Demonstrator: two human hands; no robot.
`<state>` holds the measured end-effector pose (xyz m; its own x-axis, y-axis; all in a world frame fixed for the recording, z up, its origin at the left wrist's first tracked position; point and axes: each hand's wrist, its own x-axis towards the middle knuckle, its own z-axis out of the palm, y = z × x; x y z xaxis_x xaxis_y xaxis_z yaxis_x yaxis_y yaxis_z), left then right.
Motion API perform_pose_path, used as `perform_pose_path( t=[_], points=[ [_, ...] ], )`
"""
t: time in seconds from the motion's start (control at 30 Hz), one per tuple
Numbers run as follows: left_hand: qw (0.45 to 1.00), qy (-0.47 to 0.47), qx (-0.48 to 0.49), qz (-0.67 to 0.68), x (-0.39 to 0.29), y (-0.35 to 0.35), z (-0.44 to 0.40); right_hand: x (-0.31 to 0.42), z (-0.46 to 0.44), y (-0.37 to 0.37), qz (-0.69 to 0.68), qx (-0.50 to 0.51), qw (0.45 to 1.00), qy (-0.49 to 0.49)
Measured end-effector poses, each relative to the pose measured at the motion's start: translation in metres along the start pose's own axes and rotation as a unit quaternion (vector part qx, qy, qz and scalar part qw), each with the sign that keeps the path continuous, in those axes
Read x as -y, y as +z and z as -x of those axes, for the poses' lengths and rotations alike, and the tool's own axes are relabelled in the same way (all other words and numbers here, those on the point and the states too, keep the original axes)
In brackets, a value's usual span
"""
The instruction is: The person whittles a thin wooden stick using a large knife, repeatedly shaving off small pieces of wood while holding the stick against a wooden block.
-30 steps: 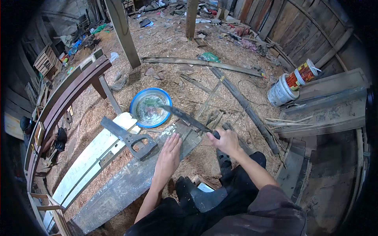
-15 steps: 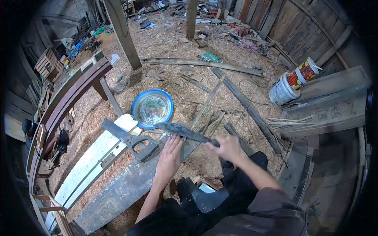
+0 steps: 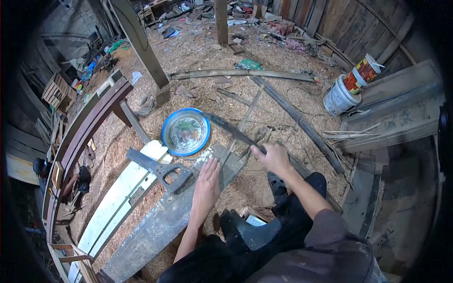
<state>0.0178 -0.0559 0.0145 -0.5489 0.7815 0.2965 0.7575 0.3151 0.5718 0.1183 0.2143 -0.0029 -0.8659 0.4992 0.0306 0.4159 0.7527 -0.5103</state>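
My right hand [image 3: 276, 159] is closed around the handle of a machete [image 3: 231, 129]. Its dark blade slants up and left, with the tip near the rim of a blue-edged basin [image 3: 205, 139]. My left hand [image 3: 206, 183] lies on a long grey plank [image 3: 146, 236], fingers stretched out and flat. A thin light strip [image 3: 244, 121] runs down to the plank just right of those fingertips; whether they touch it I cannot tell. White crumbs [image 3: 205, 155] lie beside the fingertips. A handsaw [image 3: 160, 168] rests left of my left hand, over a white-painted board [image 3: 113, 203].
Wood shavings [image 3: 207, 89] cover the ground. A dark beam [image 3: 302, 122] lies to the right, near stacked buckets [image 3: 342, 96]. Curved wooden frames [image 3: 89, 115] stand at left, with another person [image 3: 71, 181] partly visible behind them. A post [image 3: 144, 47] rises ahead.
The machete has swung up off the plank, away from my left fingertips, its tip now higher. White crumbs now show beside the fingers. The whole view has shifted slightly.
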Motion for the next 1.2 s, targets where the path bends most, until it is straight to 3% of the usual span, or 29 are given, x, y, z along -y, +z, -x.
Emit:
perform_pose_path(
  t=[0.03, 0.13, 0.2, 0.23, 0.3, 0.37, 0.43, 0.5, 0.57, 0.6, 0.63, 0.7, 0.77, 0.9, 0.97, 1.03, 1.1, 1.17, 1.2],
  points=[
    [1.0, 0.005, -0.003, 0.002, 0.001, 0.001, -0.002, 0.006, 0.008, 0.012, 0.032, -0.069, 0.997, -0.021],
    [1.0, 0.002, 0.005, -0.001, -0.002, 0.001, -0.005, 0.007, 0.026, 0.01, -0.061, -0.01, 0.998, -0.022],
    [1.0, 0.001, 0.01, -0.01, -0.002, 0.001, -0.01, -0.005, 0.018, -0.015, 0.11, 0.076, 0.98, -0.145],
    [1.0, -0.003, 0.005, -0.006, -0.003, 0.002, -0.01, -0.014, 0.007, -0.02, 0.11, 0.076, 0.981, -0.143],
    [1.0, -0.005, 0.005, -0.003, -0.004, 0.001, -0.005, -0.035, -0.015, -0.012, -0.034, 0.029, 0.998, 0.034],
    [1.0, -0.004, 0.0, 0.002, -0.003, 0.002, -0.007, -0.038, -0.01, 0.012, -0.066, -0.013, 0.996, 0.054],
    [1.0, -0.005, -0.001, -0.011, -0.001, 0.001, -0.011, -0.026, 0.002, 0.02, -0.12, -0.035, 0.992, 0.008],
    [1.0, -0.012, 0.012, -0.015, -0.003, 0.004, -0.008, -0.023, 0.023, 0.012, -0.076, 0.007, 0.996, -0.038],
    [1.0, -0.013, 0.019, -0.015, -0.002, 0.003, -0.009, -0.025, 0.029, 0.012, 0.088, -0.013, 0.985, -0.146],
    [1.0, -0.014, 0.021, -0.015, -0.003, 0.004, -0.01, -0.037, 0.019, 0.016, 0.047, -0.044, 0.986, -0.152],
    [1.0, -0.019, 0.017, -0.007, -0.005, 0.003, -0.009, -0.045, 0.006, 0.024, 0.043, -0.041, 0.987, -0.147],
    [1.0, -0.021, 0.01, 0.001, -0.006, 0.003, -0.009, -0.051, -0.019, 0.026, -0.099, -0.046, 0.989, 0.095],
    [1.0, -0.012, 0.006, 0.0, -0.001, 0.005, -0.008, -0.035, -0.016, 0.027, -0.118, -0.102, 0.987, 0.048],
    [1.0, -0.016, 0.01, -0.008, -0.004, 0.003, -0.01, -0.037, 0.012, 0.035, -0.086, -0.015, 0.995, -0.052],
    [1.0, -0.016, 0.013, -0.011, -0.003, 0.004, -0.009, -0.05, 0.006, 0.024, 0.056, -0.079, 0.972, -0.215],
    [1.0, -0.017, 0.015, -0.009, -0.003, 0.002, -0.008, -0.063, -0.01, 0.03, 0.053, -0.098, 0.981, -0.158],
    [1.0, -0.016, 0.004, -0.003, -0.005, 0.005, -0.01, -0.061, -0.027, 0.03, -0.107, -0.108, 0.986, 0.064],
    [1.0, -0.006, 0.006, 0.011, -0.001, 0.005, -0.011, -0.049, -0.021, 0.041, -0.057, -0.162, 0.984, 0.053],
    [1.0, -0.008, 0.003, 0.014, -0.002, 0.006, -0.012, -0.041, -0.009, 0.037, -0.063, -0.11, 0.992, 0.012]
  ],
)
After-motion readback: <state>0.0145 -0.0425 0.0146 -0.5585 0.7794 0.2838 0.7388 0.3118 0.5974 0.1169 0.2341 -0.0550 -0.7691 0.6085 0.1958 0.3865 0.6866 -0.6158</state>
